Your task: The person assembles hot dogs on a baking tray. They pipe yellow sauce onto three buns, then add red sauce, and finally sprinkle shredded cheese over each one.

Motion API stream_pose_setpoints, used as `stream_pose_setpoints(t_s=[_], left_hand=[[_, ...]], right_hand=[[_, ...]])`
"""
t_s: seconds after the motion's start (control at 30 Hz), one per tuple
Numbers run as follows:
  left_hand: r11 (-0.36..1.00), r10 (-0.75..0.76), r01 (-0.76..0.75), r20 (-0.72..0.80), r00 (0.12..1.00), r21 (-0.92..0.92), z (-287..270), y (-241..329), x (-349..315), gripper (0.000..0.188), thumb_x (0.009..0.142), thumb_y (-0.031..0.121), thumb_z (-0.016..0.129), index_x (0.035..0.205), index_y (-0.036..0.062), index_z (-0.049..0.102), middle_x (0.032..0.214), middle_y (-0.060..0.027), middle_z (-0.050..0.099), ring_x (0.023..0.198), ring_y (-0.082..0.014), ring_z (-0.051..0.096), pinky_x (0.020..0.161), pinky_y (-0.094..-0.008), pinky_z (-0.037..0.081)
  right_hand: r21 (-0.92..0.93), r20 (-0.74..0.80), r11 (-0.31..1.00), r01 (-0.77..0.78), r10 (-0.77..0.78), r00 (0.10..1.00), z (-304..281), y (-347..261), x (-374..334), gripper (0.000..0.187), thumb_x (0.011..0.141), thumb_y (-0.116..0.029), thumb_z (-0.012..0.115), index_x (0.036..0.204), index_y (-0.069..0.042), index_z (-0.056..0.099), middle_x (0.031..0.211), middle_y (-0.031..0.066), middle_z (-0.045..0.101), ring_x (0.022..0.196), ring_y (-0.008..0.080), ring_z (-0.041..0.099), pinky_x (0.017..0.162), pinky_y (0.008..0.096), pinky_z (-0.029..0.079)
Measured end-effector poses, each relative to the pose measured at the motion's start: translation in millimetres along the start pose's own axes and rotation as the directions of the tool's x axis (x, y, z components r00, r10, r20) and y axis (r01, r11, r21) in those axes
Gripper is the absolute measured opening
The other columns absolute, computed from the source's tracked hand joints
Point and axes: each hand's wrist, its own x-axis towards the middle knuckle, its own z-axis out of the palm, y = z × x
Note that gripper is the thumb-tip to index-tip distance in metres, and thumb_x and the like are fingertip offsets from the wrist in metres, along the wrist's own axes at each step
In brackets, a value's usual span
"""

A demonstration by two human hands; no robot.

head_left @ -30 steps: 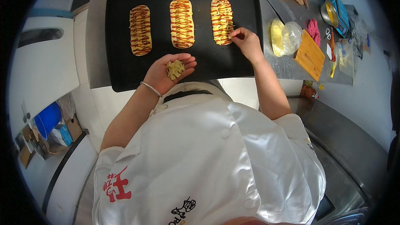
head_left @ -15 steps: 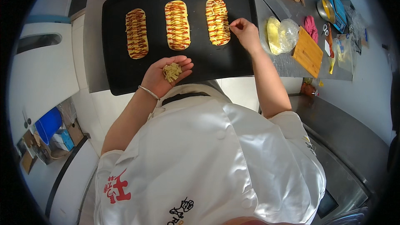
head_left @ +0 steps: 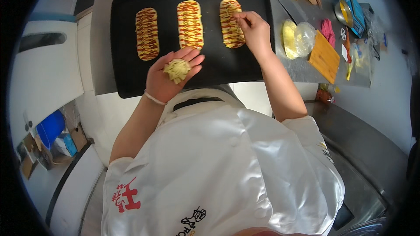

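Three long flat pieces of dough lie side by side on a black baking tray: the left dough piece, the middle one and the right one. All carry zigzag stripes of red and yellow sauce; the right one also bears pale shreds. Palm up over the tray's near edge, my left hand cradles a small heap of shredded cheese on outstretched fingers. My right hand is closed in a pinch just over the right dough piece, with a few shreds at its fingertips.
Right of the tray lie a plastic bag with yellow contents, a wooden board, a pink cloth and scissors. A metal bowl sits by a blue scale. A white cabinet door stands at the left.
My right hand has moved up along the right dough piece, from its lower right side to near its upper middle. My left hand stays palm up, slightly nearer the middle dough piece.
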Motion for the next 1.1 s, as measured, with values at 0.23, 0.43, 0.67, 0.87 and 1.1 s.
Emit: stream_pose_setpoints(t_s=[0.23,0.43,0.67,0.87,1.1], left_hand=[[0.714,0.242,-0.176,-0.003,0.970,0.678,0.6,-11.3,17.2,0.037,0.103,0.024,0.035,0.128,0.0003,0.050,0.120,-0.0105,0.060,0.111,-0.0223,0.059,0.094,-0.0375,0.050],[0.612,0.350,-0.067,-0.195,0.916,0.788,-2.1,-9.8,10.0,0.034,0.103,0.023,0.032,0.121,0.0036,0.053,0.116,-0.0083,0.062,0.104,-0.0197,0.061,0.091,-0.0388,0.050],[0.830,0.241,-0.075,-0.234,0.942,0.552,-18.1,2.8,6.7,0.030,0.100,0.020,0.035,0.114,0.0029,0.056,0.109,-0.0084,0.063,0.101,-0.0195,0.062,0.091,-0.0376,0.050],[0.856,0.160,-0.029,-0.212,0.964,0.516,-23.5,13.7,-5.4,0.029,0.099,0.018,0.036,0.113,0.0038,0.057,0.108,-0.0088,0.064,0.098,-0.0204,0.063,0.091,-0.0396,0.051],[0.822,0.188,-0.028,-0.224,0.956,0.569,-4.8,14.9,-11.7,0.033,0.098,0.015,0.038,0.116,-0.0048,0.057,0.111,-0.0170,0.066,0.105,-0.0271,0.065,0.095,-0.0412,0.054]], right_hand=[[0.068,0.365,0.871,0.487,-0.476,0.800,15.6,-109.5,-49.7,0.034,0.070,-0.017,0.077,0.100,-0.008,0.066,0.100,0.0072,0.063,0.089,0.0290,0.061,0.079,0.0392,0.051],[0.037,0.486,0.867,0.497,-0.450,0.749,49.1,-106.8,-56.3,0.020,0.076,-0.012,0.068,0.095,-0.007,0.065,0.089,0.0129,0.060,0.082,0.0317,0.063,0.072,0.0410,0.053],[0.110,0.578,0.905,0.411,-0.394,0.714,49.9,-114.9,-45.3,0.018,0.078,-0.009,0.067,0.096,-0.007,0.066,0.089,0.0111,0.062,0.082,0.0316,0.063,0.069,0.0392,0.054],[0.152,0.632,0.886,0.437,-0.427,0.646,61.2,-123.7,-46.8,0.020,0.078,-0.005,0.069,0.098,-0.007,0.068,0.089,0.0119,0.064,0.084,0.0297,0.065,0.071,0.0371,0.055],[0.298,0.842,0.774,-0.559,0.063,0.536,50.7,-113.7,-19.8,0.007,0.088,-0.006,0.068,0.095,-0.003,0.069,0.088,0.0022,0.068,0.077,0.0102,0.061,0.068,0.0253,0.051]])
